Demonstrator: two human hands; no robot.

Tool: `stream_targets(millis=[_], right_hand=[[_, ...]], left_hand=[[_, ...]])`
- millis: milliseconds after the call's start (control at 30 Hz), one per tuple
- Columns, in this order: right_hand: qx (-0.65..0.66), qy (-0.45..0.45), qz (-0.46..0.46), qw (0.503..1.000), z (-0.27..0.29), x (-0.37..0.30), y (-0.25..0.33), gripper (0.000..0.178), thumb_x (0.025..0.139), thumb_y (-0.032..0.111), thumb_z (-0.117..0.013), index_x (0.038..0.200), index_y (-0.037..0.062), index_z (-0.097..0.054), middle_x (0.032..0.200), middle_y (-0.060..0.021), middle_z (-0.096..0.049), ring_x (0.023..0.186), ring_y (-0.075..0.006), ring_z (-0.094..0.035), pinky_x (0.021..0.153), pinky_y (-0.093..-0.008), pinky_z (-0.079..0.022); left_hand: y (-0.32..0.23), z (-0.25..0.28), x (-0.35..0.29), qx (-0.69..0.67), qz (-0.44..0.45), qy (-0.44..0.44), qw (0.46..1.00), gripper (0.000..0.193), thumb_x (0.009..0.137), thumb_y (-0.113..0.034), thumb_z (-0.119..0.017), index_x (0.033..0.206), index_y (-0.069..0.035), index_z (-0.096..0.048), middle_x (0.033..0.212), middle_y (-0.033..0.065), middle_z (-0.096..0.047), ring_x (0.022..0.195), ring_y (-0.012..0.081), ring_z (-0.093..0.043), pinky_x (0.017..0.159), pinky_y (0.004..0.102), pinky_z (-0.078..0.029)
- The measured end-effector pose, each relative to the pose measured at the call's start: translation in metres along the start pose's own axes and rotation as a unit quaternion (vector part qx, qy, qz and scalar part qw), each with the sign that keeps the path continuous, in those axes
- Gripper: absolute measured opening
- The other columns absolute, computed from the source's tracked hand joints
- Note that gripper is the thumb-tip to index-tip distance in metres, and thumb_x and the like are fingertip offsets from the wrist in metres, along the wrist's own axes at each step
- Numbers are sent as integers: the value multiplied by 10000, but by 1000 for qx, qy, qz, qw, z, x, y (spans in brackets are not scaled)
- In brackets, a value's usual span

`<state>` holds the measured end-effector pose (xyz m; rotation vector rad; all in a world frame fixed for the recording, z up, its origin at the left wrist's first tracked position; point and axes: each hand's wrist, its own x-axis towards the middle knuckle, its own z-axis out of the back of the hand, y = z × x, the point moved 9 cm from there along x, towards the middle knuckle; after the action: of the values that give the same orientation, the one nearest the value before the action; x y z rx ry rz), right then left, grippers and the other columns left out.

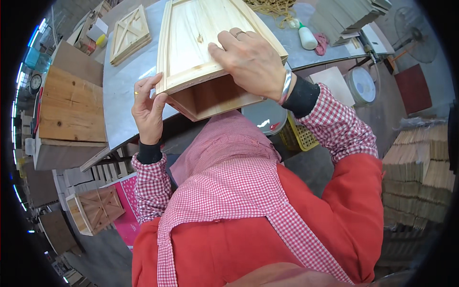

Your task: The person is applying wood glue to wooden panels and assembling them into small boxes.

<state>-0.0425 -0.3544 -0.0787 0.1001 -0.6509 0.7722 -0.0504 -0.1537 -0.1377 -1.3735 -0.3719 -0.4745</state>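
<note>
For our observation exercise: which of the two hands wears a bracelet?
The right hand, atop the wooden box: a silver bracelet circles its wrist; the left hand shows none.

A box juts past the near edge of the counter, top center of the frame. On the counter, panels lie at upper left, a bottle and cloth at upper right; stacks of boards stand at lower right.

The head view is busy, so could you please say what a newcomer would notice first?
Most likely the pale wooden box at top center, its open end facing the wearer. The left hand touches its left corner; the right hand is over its top. Below, the checked apron covers red clothing.
</note>
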Motion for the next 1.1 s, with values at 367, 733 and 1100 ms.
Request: stream_targets(millis=[367, 733, 1100], right_hand=[[349, -120, -206, 906, 32, -97, -85, 503, 764, 80, -711, 1243, 25, -568, 1279, -168, -562, 1120, -270, -568, 959, -349, -438], [403, -103, -172, 893, 14, -99, -93, 384, 817, 46, -660, 1195, -2, -606, 1187, -154, -636, 1043, -254, -630, 903, -314, -476], [133, -64, -378, 914, -170, -119, -257, 310, 851, 161, -602, 1102, -21, -611, 1069, -215, -637, 987, -353, -619, 860, -413, -487]], left_hand=[[-19, -2, -2, 103, -21, 25, 994, 381, 895, -68, -613, 1268, -19, -552, 1311, 110, -447, 1175, 208, -483, 961, 324, -443], [-12, -1, -1, 108, 17, 72, 991, 426, 903, -112, -596, 1308, -8, -517, 1455, 206, -372, 1347, 283, -366, 1082, 381, -316], [4, 14, -21, -2, 98, -72, 993, 627, 972, -398, -445, 1414, 30, -326, 1460, 193, -351, 1136, 214, -486, 980, 346, -388]])
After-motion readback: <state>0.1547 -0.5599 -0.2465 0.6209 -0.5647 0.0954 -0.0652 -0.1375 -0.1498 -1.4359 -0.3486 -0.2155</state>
